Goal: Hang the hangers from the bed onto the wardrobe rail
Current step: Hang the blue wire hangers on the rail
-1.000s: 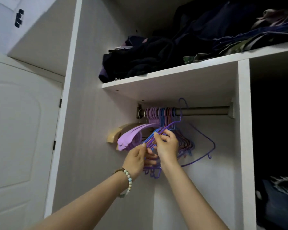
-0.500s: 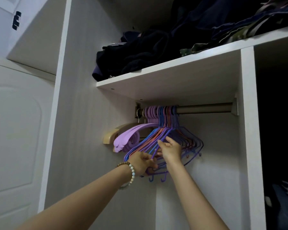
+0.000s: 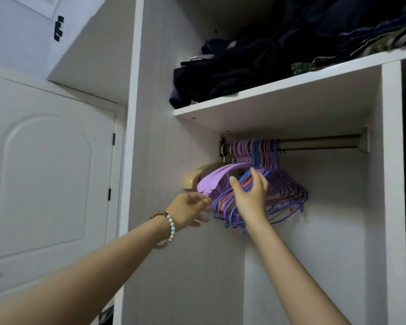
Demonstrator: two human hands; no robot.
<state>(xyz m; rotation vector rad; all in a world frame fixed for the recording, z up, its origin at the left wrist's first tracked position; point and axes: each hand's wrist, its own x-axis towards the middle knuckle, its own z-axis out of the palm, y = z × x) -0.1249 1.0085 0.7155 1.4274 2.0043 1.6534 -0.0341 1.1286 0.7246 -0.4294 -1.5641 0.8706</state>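
Here, wardrobe [image 3: 136,160]: shelf [image 3: 279,99] over rail [image 3: 319,144]. Hangers [image 3: 284,184] hooked on rail, bunched at its left end, likely leaving bare rail for more. My right hand [image 3: 250,198]: fingers spread, palm against bunch, gripping nothing. My left hand [image 3: 188,208]: loosely open, empty, beside bunch's lower edge.

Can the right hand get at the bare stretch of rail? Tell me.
Probably yes: the right hand is open beside the hangers, and the rail to their right is bare, with nothing between.
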